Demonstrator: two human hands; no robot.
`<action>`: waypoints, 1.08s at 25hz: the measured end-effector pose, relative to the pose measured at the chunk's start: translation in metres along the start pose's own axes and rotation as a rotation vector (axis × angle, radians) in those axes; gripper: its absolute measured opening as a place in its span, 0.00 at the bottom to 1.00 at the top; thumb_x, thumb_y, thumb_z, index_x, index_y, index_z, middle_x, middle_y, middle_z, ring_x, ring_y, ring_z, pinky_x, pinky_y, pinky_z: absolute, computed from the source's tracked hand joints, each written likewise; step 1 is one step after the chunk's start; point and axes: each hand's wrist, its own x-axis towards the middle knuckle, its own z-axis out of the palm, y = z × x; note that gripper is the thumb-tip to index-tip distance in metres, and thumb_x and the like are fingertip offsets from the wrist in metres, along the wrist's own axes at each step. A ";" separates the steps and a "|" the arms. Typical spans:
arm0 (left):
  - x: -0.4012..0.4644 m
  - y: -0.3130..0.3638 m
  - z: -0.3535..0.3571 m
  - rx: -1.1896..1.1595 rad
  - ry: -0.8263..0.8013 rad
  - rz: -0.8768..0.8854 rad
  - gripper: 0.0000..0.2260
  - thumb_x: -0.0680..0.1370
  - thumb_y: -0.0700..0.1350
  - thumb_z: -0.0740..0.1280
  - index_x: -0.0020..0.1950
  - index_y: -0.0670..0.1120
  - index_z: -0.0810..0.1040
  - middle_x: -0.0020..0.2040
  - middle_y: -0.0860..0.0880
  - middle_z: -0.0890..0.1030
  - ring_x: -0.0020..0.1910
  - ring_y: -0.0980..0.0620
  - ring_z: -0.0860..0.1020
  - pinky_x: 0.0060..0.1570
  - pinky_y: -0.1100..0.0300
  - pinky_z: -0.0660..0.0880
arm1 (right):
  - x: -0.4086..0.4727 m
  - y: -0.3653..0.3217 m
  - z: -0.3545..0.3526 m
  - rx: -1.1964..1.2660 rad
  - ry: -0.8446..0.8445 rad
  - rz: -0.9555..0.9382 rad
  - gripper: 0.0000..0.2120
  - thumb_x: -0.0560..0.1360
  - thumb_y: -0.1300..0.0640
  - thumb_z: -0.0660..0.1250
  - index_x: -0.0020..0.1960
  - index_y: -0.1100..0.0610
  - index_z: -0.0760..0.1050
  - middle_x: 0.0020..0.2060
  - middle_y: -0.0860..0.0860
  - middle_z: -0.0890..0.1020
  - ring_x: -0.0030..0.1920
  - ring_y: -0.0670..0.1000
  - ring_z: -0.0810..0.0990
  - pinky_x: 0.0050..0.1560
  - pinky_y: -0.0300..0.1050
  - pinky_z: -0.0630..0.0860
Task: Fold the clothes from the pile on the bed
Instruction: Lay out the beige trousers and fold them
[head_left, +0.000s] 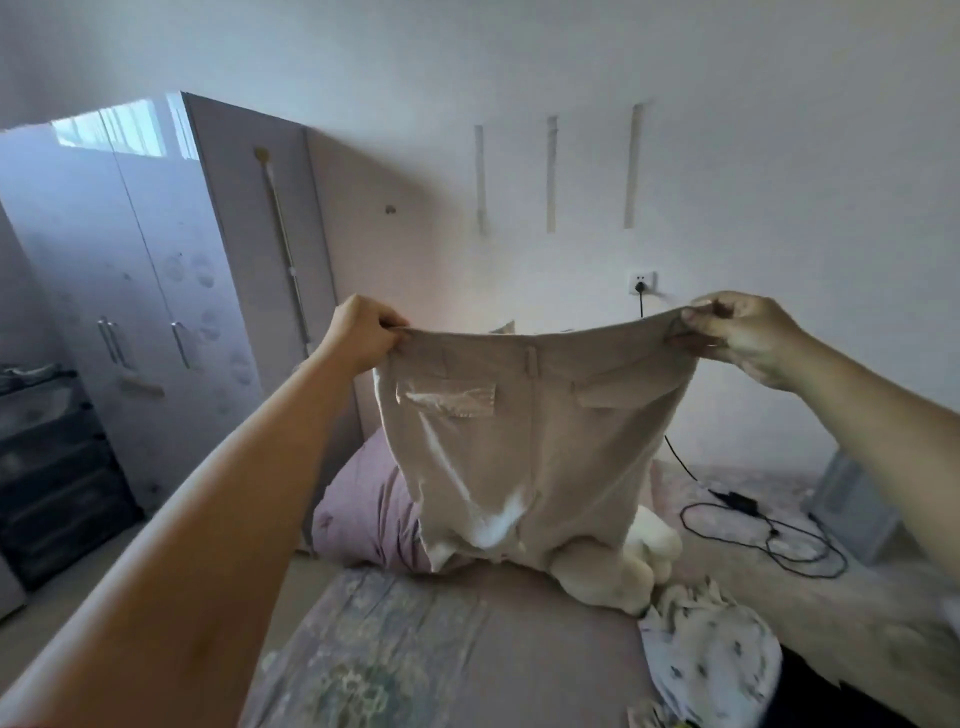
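Above the bed (519, 649), I hold beige trousers (535, 447) up by the waistband — left hand (363, 332) and right hand (748, 332) each pinching a corner, legs trailing onto the mattress. Soft, light, limp cloth, I judge — best gripped at waistband and hems.

At ten o'clock we saw a pale wardrobe (130, 270) with long handles, and below it at nine o'clock a dark drawer unit (57, 467). A wall socket (642, 283) sat at one o'clock, a black cable (769, 535) coiled at three o'clock. Three pale strips (551, 174) marked the wall at twelve.
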 end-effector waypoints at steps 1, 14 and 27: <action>-0.022 -0.016 0.013 -0.010 -0.044 -0.046 0.08 0.73 0.36 0.69 0.51 0.39 0.83 0.48 0.43 0.83 0.48 0.51 0.78 0.49 0.65 0.69 | -0.019 0.017 0.003 -0.022 -0.007 0.051 0.04 0.76 0.64 0.65 0.44 0.56 0.76 0.30 0.47 0.84 0.33 0.44 0.83 0.42 0.37 0.81; -0.340 -0.146 0.152 -0.358 -0.574 -0.481 0.06 0.71 0.35 0.73 0.46 0.33 0.82 0.22 0.56 0.76 0.21 0.64 0.73 0.27 0.71 0.69 | -0.260 0.229 0.024 -0.369 -0.067 0.556 0.01 0.75 0.63 0.68 0.44 0.58 0.78 0.37 0.55 0.78 0.28 0.44 0.76 0.27 0.31 0.73; -0.635 -0.199 0.234 -0.232 -1.167 -0.578 0.05 0.72 0.34 0.71 0.47 0.34 0.82 0.37 0.50 0.76 0.37 0.58 0.73 0.35 0.77 0.67 | -0.525 0.424 0.021 -0.588 -0.389 0.938 0.13 0.68 0.73 0.71 0.36 0.56 0.76 0.37 0.56 0.80 0.33 0.40 0.75 0.43 0.40 0.70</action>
